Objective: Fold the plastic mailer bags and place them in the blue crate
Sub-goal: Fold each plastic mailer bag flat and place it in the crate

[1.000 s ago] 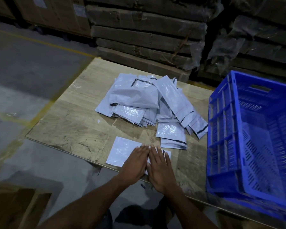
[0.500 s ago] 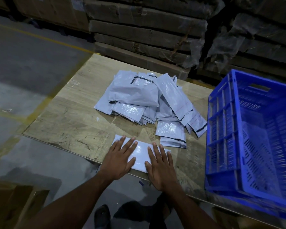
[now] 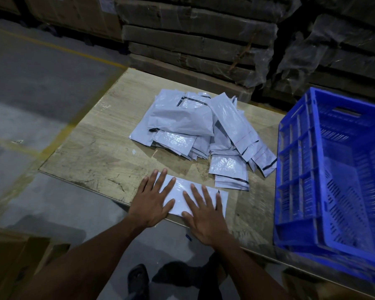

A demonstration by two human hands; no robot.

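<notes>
A folded grey plastic mailer bag (image 3: 180, 192) lies flat at the near edge of the wooden board (image 3: 100, 152). My left hand (image 3: 152, 201) presses its left part with straight, spread fingers. My right hand (image 3: 202, 215) lies flat on its right part, fingers straight too. Behind them sits a loose pile of grey mailer bags (image 3: 201, 131). The blue crate (image 3: 333, 182) stands on the right, apart from both hands; a grey bag seems to lie inside it.
Stacks of flattened cardboard wrapped in plastic film (image 3: 195, 40) rise behind the board. Concrete floor with yellow lines (image 3: 41, 100) lies to the left. A cardboard box (image 3: 15, 263) is at the lower left. My feet (image 3: 139, 280) show below the board's edge.
My hands were side by side on the bag a second ago. They have slid apart, left hand leftward, and now lie spread over the bag, which looks narrower.
</notes>
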